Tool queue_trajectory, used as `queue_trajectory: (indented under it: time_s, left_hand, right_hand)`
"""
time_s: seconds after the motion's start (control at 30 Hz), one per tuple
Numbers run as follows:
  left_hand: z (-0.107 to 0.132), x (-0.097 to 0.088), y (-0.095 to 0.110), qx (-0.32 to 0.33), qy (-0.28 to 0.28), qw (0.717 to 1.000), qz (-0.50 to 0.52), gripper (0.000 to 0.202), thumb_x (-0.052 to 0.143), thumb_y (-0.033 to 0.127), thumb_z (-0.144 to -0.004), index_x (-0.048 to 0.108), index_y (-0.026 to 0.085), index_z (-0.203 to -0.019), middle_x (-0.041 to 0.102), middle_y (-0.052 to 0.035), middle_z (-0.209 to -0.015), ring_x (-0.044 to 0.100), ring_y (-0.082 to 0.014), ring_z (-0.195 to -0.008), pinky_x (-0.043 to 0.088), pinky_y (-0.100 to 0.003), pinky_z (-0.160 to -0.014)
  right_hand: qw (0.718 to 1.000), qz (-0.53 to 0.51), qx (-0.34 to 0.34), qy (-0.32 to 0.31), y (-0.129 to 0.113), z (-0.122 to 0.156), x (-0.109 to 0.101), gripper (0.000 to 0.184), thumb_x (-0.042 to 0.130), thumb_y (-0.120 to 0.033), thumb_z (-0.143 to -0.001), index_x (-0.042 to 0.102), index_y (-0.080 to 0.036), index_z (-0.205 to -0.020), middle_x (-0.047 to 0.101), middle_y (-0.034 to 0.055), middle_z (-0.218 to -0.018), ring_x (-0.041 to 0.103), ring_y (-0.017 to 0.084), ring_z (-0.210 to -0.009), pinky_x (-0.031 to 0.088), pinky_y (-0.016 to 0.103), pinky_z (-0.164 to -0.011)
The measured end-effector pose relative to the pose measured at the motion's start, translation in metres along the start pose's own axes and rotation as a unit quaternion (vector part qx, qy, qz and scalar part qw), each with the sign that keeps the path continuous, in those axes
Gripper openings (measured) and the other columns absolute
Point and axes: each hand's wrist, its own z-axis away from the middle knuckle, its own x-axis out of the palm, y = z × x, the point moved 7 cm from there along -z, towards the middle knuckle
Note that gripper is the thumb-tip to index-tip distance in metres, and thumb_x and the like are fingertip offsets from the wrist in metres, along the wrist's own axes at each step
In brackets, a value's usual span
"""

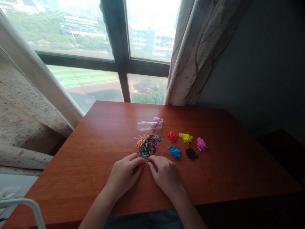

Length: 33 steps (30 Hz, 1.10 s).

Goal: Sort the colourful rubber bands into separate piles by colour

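Observation:
Between my two hands is a small yellow rubber band [146, 161], bent into a loop. My left hand [125, 171] is closed, thumb and forefinger pinching the band at its left side. My right hand [165, 173] is closed too, fingertips pressed together right beside the band; whether they grip it or something else is hidden. Just beyond the fingertips lies a mixed pile of coloured rubber bands [147, 144]. To its right are single-colour piles: red bands [172, 136], yellow bands [186, 138], pink bands [201, 144], blue bands [174, 152] and black bands [192, 154].
Behind the mixed pile a clear plastic container [149, 126] lies on its side, with a pink lid [157, 119] by it. The brown wooden table [95, 165] reaches to a window between curtains [190, 57]. A white rail [33, 206] stands at lower left.

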Motion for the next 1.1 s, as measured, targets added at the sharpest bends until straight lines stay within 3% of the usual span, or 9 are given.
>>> queue_trajectory:
  time_s: [0.37, 0.67, 0.83, 1.0, 1.1]
  left_hand:
    - [0.001, -0.003, -0.006, -0.016, 0.035, 0.999, 0.034, 0.02, 0.049, 0.022, -0.092, 0.065, 0.025, -0.104, 0.066, -0.0008, -0.091, 0.064, -0.014, -0.079, 0.046, -0.022, -0.068]
    - [0.0, -0.005, -0.006, -0.029, 0.046, 0.998, 0.027, 0.019, 0.048, 0.028, -0.093, 0.065, 0.024, -0.102, 0.065, -0.0011, -0.085, 0.063, -0.0145, -0.073, 0.046, -0.023, -0.066]
    - [-0.001, -0.004, -0.006, -0.021, 0.038, 0.999, 0.023, 0.02, 0.047, 0.027, -0.094, 0.066, 0.025, -0.1, 0.067, -0.0013, -0.088, 0.064, -0.015, -0.076, 0.046, -0.023, -0.066]
    - [-0.002, -0.003, -0.007, -0.023, 0.036, 0.999, 0.026, 0.02, 0.047, 0.027, -0.094, 0.066, 0.026, -0.1, 0.067, -0.0009, -0.09, 0.065, -0.015, -0.078, 0.047, -0.023, -0.067]
    - [-0.002, -0.004, -0.006, -0.022, 0.038, 0.999, 0.02, 0.02, 0.047, 0.027, -0.093, 0.067, 0.026, -0.098, 0.067, -0.0007, -0.089, 0.065, -0.0147, -0.077, 0.047, -0.023, -0.066]
  right_hand:
    - [1.0, -0.002, -0.001, -0.019, -0.006, -0.004, 0.005, 0.012, 0.056, -0.017, -0.092, 0.067, -0.024, -0.093, 0.072, 0.0, -0.09, 0.065, 0.017, -0.085, 0.041, 0.023, -0.075]
    - [0.998, -0.049, 0.0, 0.044, 0.002, 0.011, -0.007, 0.014, 0.053, -0.018, -0.092, 0.065, -0.022, -0.086, 0.069, -0.0004, -0.076, 0.063, 0.014, -0.071, 0.042, 0.021, -0.068]
    - [0.986, -0.077, 0.063, 0.134, 0.045, 0.016, -0.048, 0.022, 0.05, -0.03, -0.094, 0.068, -0.02, -0.087, 0.067, 0.0015, -0.071, 0.061, 0.014, -0.062, 0.043, 0.022, -0.062]
    - [0.96, 0.015, 0.165, 0.224, 0.121, 0.011, -0.104, 0.03, 0.053, -0.044, -0.088, 0.07, -0.019, -0.085, 0.066, 0.0026, -0.065, 0.06, 0.016, -0.056, 0.043, 0.025, -0.059]
    - [0.949, 0.069, 0.208, 0.227, 0.154, 0.005, -0.12, 0.032, 0.051, -0.045, -0.088, 0.071, -0.02, -0.085, 0.068, 0.0045, -0.067, 0.061, 0.017, -0.058, 0.042, 0.026, -0.057]
